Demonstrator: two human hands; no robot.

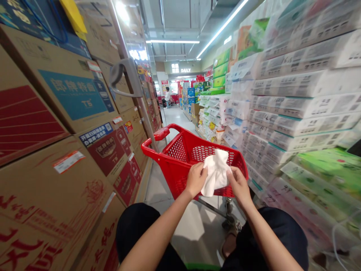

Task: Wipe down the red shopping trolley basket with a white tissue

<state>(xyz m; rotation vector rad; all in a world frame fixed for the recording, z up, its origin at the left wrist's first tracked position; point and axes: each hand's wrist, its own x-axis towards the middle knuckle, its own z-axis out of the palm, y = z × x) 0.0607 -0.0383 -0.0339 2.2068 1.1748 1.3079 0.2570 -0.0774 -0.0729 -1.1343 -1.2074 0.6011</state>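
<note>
A crumpled white cloth is stretched between my two hands over the near rim of a red shopping cart. My left hand pinches the cloth's left edge, fingers closed. On the other side, my right hand grips its right edge between thumb and fingers. The cloth hangs in loose folds and covers part of the cart's perforated wall. Whether the cloth touches the rim, I cannot tell.
Stacked cardboard boxes line the left side, with a grey-handled metal pole beside them. Wrapped packs are piled along the right. A person sits farther down the aisle. My knees flank the cart's near end.
</note>
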